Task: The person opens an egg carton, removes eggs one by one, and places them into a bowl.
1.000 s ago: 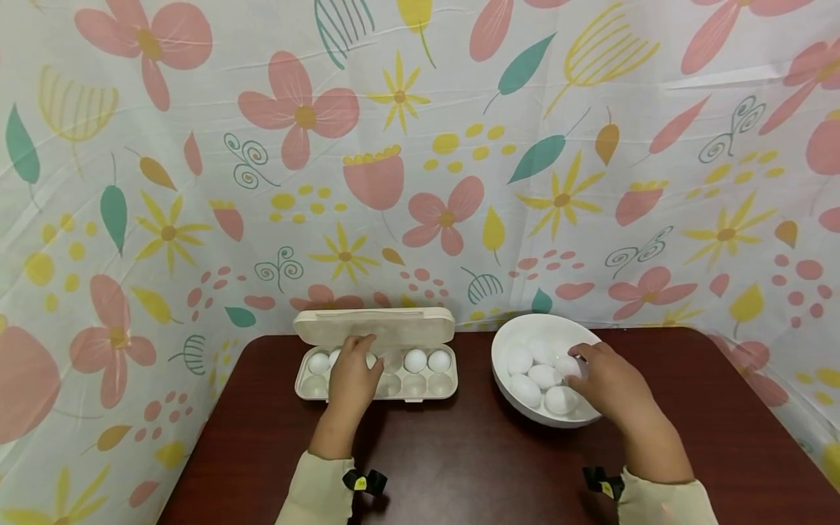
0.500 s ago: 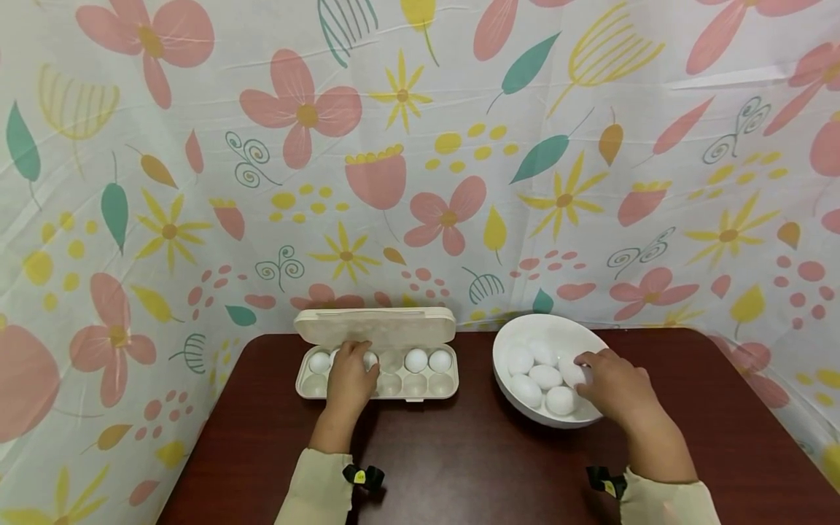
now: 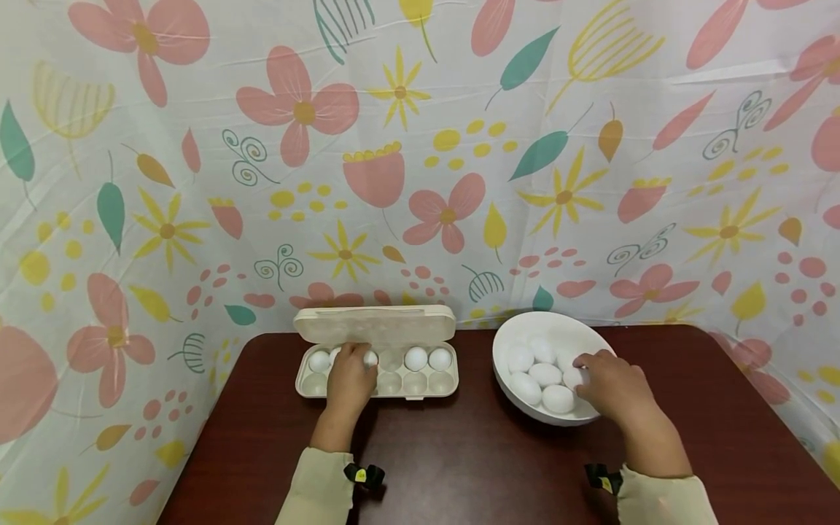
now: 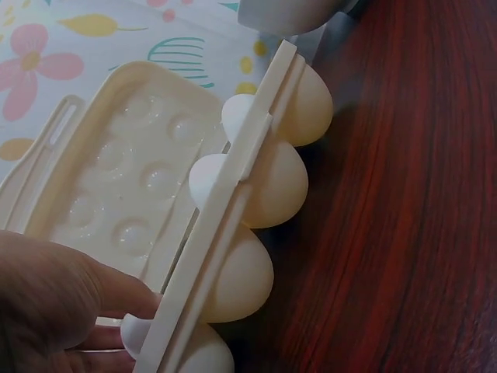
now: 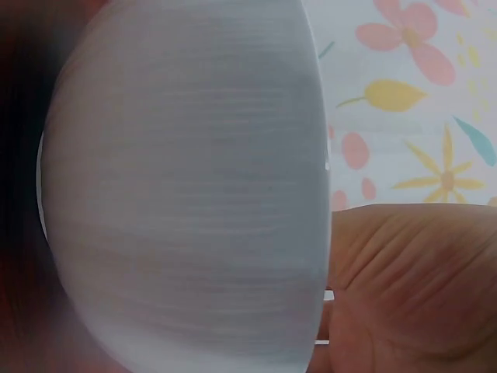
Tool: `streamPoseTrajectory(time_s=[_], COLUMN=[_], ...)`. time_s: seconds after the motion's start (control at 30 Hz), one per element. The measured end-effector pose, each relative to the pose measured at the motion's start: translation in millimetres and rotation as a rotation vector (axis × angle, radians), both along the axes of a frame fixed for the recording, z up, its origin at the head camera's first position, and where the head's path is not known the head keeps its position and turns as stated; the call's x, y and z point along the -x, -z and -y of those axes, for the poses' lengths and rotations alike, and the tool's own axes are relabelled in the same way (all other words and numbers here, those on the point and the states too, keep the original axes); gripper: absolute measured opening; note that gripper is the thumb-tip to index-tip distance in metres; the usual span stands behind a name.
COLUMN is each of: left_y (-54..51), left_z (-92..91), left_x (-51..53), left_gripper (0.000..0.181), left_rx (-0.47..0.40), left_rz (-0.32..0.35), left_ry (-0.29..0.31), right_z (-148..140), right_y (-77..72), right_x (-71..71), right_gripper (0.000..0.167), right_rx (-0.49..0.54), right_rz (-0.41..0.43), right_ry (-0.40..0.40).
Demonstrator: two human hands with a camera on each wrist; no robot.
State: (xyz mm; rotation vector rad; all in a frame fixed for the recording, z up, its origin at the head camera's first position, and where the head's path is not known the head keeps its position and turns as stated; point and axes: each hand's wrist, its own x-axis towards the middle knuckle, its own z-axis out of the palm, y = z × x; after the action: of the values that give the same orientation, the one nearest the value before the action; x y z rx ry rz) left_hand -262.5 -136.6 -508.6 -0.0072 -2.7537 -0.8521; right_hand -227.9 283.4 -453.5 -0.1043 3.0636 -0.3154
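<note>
In the head view my left hand (image 3: 351, 379) is over the left half of an opened cream egg carton (image 3: 375, 325). Its finger and thumb lie on either side of a white egg (image 3: 370, 359) in the back row, seemingly pinching it. The left wrist view shows the thumb at the carton's rim, an egg (image 4: 137, 332) partly hidden behind it. My right hand (image 3: 617, 386) reaches over the right side of a white bowl (image 3: 508, 401) and pinches an egg (image 3: 574, 378) inside. The bowl's wall (image 5: 194, 186) hides the right fingertips in the right wrist view.
Carton and bowl stand apart on a dark red-brown table (image 3: 453, 459), near its back edge. Several eggs (image 3: 545, 375) lie in the bowl. More eggs (image 3: 416, 359) fill part of the carton's back row. A flower-patterned cloth (image 3: 420, 182) hangs behind.
My left hand has lowered slightly and its fingers have drawn in around the egg. The right fingers have dipped a little into the bowl; the eggs there have shifted slightly.
</note>
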Motion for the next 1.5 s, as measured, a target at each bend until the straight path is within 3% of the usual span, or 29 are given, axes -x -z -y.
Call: streamPoseTrajectory(time_s=[0.57, 0.9, 1.5], left_y=[1.3, 3.2, 5.6], left_z=[0.3, 0.3, -0.7], left_x=[0.5, 1.2, 2.8], left_gripper=[0.042, 0.043, 0.041], left_rx=[0.062, 0.064, 0.048], left_rz=[-0.052, -0.045, -0.038], left_ry=[0.012, 0.012, 0.004], right_z=[7, 11, 11], right_y=[3.3, 4.3, 5.1], right_x=[0.7, 1.7, 3.0], right_gripper=[0.037, 0.028, 0.028], right_rx=[-0.059, -0.039, 0.025], right_rz=[-0.028, 0.053, 0.088], right_ry=[-0.034, -0.048, -0.027])
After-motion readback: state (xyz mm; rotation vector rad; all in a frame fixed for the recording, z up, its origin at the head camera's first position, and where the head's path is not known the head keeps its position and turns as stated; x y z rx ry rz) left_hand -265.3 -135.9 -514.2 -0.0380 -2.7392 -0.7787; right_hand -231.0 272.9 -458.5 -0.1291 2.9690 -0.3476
